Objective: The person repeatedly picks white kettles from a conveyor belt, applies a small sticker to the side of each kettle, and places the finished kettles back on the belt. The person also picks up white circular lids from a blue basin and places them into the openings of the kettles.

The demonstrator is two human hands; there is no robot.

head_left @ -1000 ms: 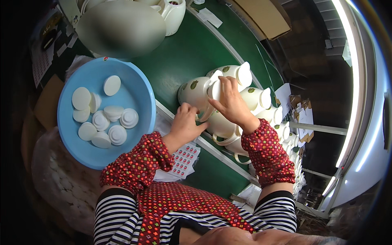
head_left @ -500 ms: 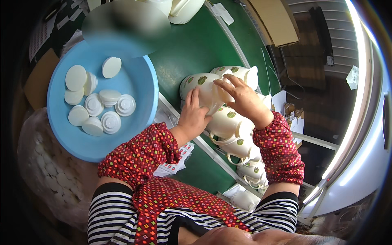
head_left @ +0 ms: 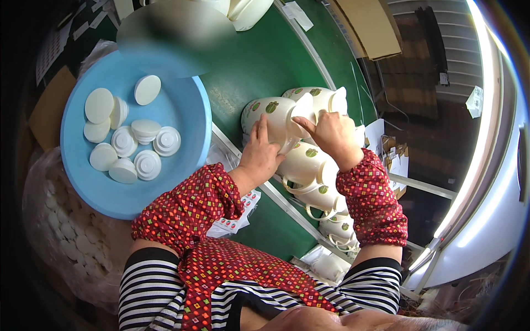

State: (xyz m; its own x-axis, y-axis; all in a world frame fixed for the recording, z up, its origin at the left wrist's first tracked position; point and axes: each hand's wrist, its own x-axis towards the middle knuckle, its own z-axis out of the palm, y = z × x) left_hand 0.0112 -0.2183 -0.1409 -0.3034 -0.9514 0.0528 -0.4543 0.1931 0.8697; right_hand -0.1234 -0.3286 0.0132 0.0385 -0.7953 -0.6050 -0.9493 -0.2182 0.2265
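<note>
A cream jug (head_left: 281, 120) with green and pink prints lies tilted on the table, its mouth toward the right. Against its body rests my left hand (head_left: 259, 157), index finger stretched along the side and the other fingers bent at its near edge. My right hand (head_left: 335, 138) is at the jug's mouth, thumb extended onto the rim area and fingers curled in. Whatever lies under those curled fingers is hidden. Just behind is a second jug (head_left: 323, 98), and a third jug (head_left: 305, 160) sits nearer to me, touching or close to the first.
At left stands a blue basin (head_left: 190, 165) with several white round lids (head_left: 147, 90). A clear bag (head_left: 66, 237) of white pieces is below it. Label sheets (head_left: 236, 220) lie near my left sleeve. More jugs (head_left: 341, 229) line the table's right side; a cardboard box (head_left: 367, 27) is beyond.
My right hand has turned and curled its fingers, which were spread over the jug's mouth, leaving the thumb extended. My left hand keeps its place on the jug.
</note>
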